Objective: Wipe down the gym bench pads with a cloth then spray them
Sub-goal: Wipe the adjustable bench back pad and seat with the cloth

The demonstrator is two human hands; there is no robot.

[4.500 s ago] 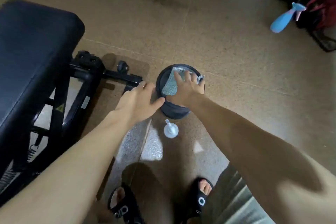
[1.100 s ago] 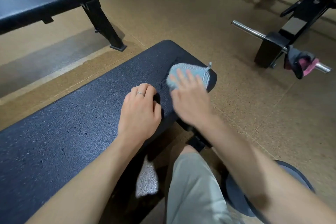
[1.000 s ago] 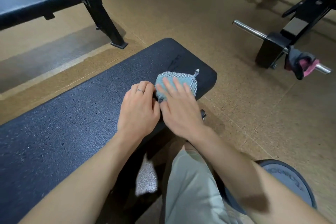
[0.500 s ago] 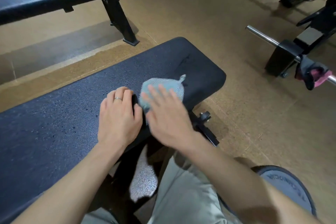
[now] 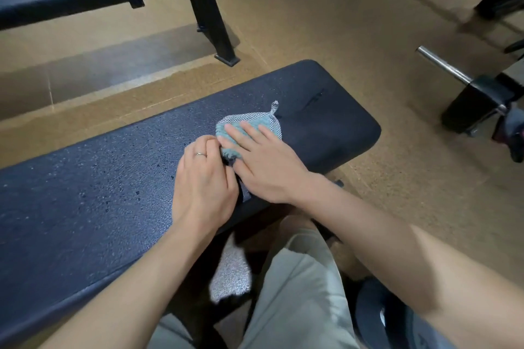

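Right hand (image 5: 268,163) flat, fingers straight, pressing cloth (image 5: 246,133) onto bench pad (image 5: 93,195). Left hand (image 5: 202,184) just beside it, fingers curled, resting on pad, touching cloth edge.

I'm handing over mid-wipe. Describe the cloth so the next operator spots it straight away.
Find the near black bench pad running across the middle of the view, its surface beaded with droplets. Toward its right end, the cloth lies flat under the right hand. It is small, teal and fluffy, with a checked border and a corner loop.
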